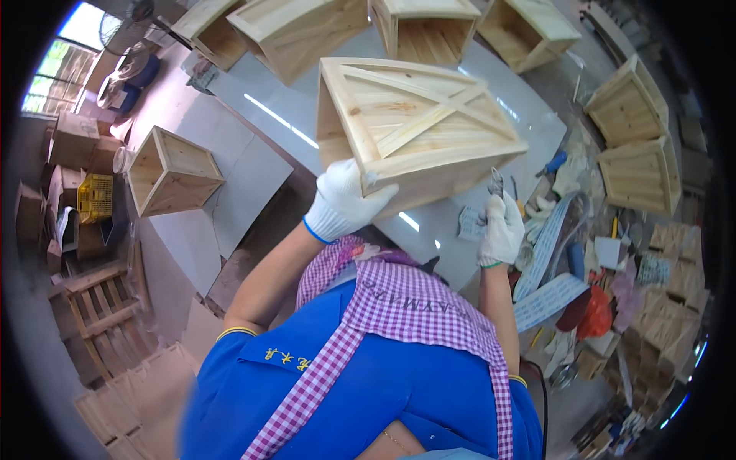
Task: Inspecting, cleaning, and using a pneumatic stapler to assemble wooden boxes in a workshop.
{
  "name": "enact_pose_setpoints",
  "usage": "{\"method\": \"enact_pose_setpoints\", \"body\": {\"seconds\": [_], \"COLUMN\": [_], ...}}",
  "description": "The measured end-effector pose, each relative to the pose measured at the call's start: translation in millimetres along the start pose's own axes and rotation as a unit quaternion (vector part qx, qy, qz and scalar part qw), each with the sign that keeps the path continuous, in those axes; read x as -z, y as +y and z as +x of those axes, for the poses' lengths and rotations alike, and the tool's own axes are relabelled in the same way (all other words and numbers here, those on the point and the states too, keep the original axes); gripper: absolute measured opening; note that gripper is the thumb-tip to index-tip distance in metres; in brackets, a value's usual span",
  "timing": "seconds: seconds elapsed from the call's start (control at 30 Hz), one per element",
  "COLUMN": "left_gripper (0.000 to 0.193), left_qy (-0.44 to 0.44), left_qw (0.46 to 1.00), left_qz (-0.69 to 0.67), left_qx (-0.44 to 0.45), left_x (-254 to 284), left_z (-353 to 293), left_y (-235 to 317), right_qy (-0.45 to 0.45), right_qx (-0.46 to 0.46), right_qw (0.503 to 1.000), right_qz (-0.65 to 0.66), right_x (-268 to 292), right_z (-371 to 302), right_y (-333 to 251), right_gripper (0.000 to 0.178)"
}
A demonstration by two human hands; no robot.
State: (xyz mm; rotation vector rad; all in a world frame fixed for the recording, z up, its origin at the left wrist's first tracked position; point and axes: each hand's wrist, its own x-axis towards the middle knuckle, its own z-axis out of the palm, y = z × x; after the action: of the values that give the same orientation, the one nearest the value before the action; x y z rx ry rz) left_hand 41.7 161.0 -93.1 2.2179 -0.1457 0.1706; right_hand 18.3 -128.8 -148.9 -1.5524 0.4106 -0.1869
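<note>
A pale wooden box [429,115] with crossed slats on its upper side lies tilted over the grey table, in front of me. My left hand [349,195], in a white glove, grips the box at its near left corner, with the thumb along the lower edge. Beside the box's near right corner, my right hand [502,230], also gloved, is closed around a pair of metal pliers [496,182]. Their jaws point up toward the box, and the glove hides most of their handles. A small printed paper [470,224] lies on the table left of that hand.
Several similar boxes line the far table edge, such as an open one [429,34]. Another box [175,175] stands at left. Paper strips [548,299], a red bag [595,313] and a blue-handled tool [552,163] clutter the right. A wooden pallet [103,307] and yellow crate [96,198] are far left.
</note>
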Motion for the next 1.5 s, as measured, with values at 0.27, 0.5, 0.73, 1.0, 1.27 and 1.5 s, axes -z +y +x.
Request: {"method": "enact_pose_setpoints", "body": {"seconds": [0.27, 0.5, 0.73, 1.0, 1.27, 1.5], "left_gripper": [0.030, 0.024, 0.025, 0.050, 0.067, 0.065], "left_qy": [-0.187, -0.198, -0.230, -0.272, -0.243, -0.220], "left_qw": [0.914, 0.873, 0.879, 0.893, 0.907, 0.916], "left_qz": [0.299, 0.273, 0.287, 0.252, 0.251, 0.255], "left_qx": [-0.199, -0.352, -0.303, -0.257, -0.235, -0.218], "left_x": [40, -21, -62, -61, -65, -69], "left_z": [64, 56, 25, 18, 12, 10], "left_y": [129, 150, 156, 163, 166, 165], "right_qy": [0.040, 0.015, 0.089, 0.088, 0.039, 0.017], "right_qx": [0.230, 0.163, 0.146, 0.173, 0.195, 0.212], "right_qw": [0.967, 0.984, 0.985, 0.981, 0.976, 0.969], "right_qz": [-0.104, -0.074, -0.027, -0.021, -0.092, -0.126], "right_x": [31, 27, 41, 51, 57, 57], "right_z": [31, -14, -47, -77, -84, -82], "right_y": [-33, -58, -18, -6, -10, -19], "right_gripper": [0.030, 0.032, 0.029, 0.026, 0.031, 0.029]}}
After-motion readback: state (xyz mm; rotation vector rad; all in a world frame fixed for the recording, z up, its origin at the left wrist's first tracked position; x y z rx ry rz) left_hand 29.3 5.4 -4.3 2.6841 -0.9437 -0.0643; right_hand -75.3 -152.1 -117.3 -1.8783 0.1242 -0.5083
